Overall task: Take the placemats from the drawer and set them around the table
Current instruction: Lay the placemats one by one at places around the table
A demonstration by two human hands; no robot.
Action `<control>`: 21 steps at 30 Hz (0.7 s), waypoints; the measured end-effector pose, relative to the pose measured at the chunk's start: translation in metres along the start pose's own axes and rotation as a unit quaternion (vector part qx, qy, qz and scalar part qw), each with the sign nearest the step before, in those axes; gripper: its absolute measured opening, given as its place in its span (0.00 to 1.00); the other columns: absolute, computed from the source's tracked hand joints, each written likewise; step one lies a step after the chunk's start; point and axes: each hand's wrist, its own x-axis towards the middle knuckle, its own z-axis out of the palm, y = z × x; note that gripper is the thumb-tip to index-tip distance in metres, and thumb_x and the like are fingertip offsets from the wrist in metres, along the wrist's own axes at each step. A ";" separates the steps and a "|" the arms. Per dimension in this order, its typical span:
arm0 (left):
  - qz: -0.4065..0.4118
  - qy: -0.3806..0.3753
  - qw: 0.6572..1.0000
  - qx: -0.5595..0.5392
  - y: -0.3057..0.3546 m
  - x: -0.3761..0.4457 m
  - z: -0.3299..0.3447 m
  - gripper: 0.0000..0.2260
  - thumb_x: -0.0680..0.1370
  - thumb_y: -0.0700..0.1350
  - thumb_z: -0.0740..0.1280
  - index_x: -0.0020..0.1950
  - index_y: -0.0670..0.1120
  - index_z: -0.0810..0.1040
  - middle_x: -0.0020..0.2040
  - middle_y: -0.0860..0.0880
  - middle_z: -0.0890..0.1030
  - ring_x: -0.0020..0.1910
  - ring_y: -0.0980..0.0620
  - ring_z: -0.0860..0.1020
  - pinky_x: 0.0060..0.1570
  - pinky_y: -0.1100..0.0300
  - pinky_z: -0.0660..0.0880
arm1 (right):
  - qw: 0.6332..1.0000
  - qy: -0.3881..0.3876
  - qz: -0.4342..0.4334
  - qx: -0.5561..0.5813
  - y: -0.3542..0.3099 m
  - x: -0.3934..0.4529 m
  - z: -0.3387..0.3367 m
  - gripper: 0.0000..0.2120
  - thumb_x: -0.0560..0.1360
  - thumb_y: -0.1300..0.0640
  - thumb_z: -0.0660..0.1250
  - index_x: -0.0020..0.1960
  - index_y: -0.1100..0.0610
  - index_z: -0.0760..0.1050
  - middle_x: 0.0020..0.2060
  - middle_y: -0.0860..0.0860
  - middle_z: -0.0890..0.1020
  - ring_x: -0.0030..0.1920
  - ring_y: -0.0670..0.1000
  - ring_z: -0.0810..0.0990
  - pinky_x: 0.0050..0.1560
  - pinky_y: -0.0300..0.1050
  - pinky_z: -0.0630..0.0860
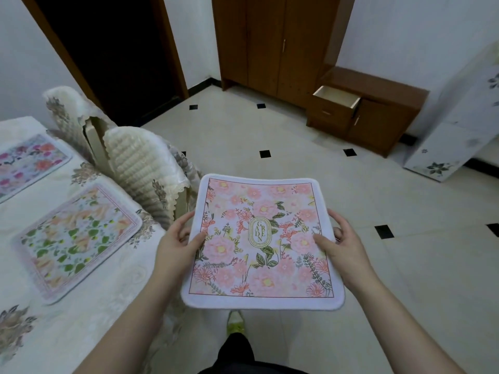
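Note:
A pink floral placemat (262, 255) with a "GARDEN" oval in its middle hangs flat over the floor. My left hand (179, 241) grips its left edge, thumb on top. My right hand (341, 244) grips its right edge the same way. On the table (113, 279) at the left lie two more placemats: a green-leaf one (77, 240) near me and a pink-and-purple flowered one (29, 164) farther back. The drawer (337, 99) of the brown cabinet stands pulled out at the back right, and its inside looks bare.
Two chairs (140, 163) with cream covers stand pushed against the table's right side. A tall brown wardrobe (272, 41) and a dark doorway (113, 49) are at the back. A white flowered cabinet (456, 130) stands at the right. The tiled floor lies ahead.

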 end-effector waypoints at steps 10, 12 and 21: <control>0.013 0.002 1.000 -0.014 0.026 0.128 -0.031 0.20 0.78 0.42 0.71 0.68 0.56 0.75 0.47 0.57 0.86 0.45 0.54 0.86 0.42 0.53 0.83 | 0.998 -0.011 -0.022 -0.055 -0.057 0.112 0.074 0.29 0.75 0.63 0.71 0.71 0.44 0.68 0.48 0.51 0.86 0.44 0.54 0.87 0.46 0.61 0.83; 0.018 0.000 1.000 -0.009 0.033 0.152 -0.036 0.20 0.78 0.42 0.71 0.69 0.55 0.74 0.48 0.55 0.86 0.45 0.54 0.86 0.43 0.52 0.83 | 0.998 -0.005 -0.023 -0.056 -0.064 0.129 0.085 0.29 0.75 0.63 0.71 0.71 0.44 0.68 0.48 0.51 0.86 0.45 0.54 0.87 0.46 0.62 0.83; 0.022 -0.001 1.000 -0.002 0.055 0.232 -0.016 0.20 0.79 0.43 0.70 0.70 0.54 0.73 0.52 0.56 0.85 0.48 0.57 0.85 0.44 0.53 0.82 | 0.997 0.008 -0.030 -0.068 -0.092 0.212 0.094 0.29 0.75 0.63 0.72 0.70 0.43 0.69 0.46 0.51 0.85 0.44 0.55 0.87 0.47 0.62 0.82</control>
